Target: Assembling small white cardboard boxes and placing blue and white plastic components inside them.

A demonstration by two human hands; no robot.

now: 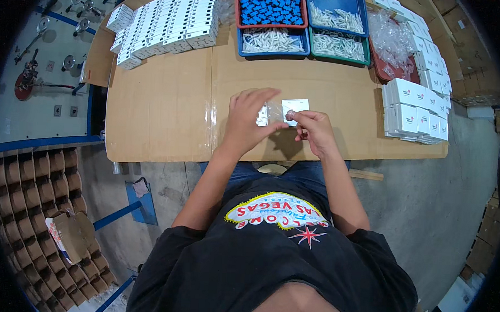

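Note:
My left hand (245, 121) is over the cardboard-covered table, its thumb and fingers apart in a curve. A small clear plastic bag (274, 111) lies between that thumb and fingers and reaches across to my right hand. Something small and white (262, 116) shows at the left hand's palm; I cannot tell whether it is in the bag. My right hand (316, 132) has thumb and forefinger pinched at the bag's right end. Just beyond those fingertips is a flat white square box or card (298, 105), partly covered by the right hand.
White boxes (166, 27) stand in rows at the far left, and more white boxes (416, 110) are stacked at right. Along the back are trays of blue pieces (270, 6) and white plugs (272, 41). A red tray (385, 67) holds clear bags (389, 36).

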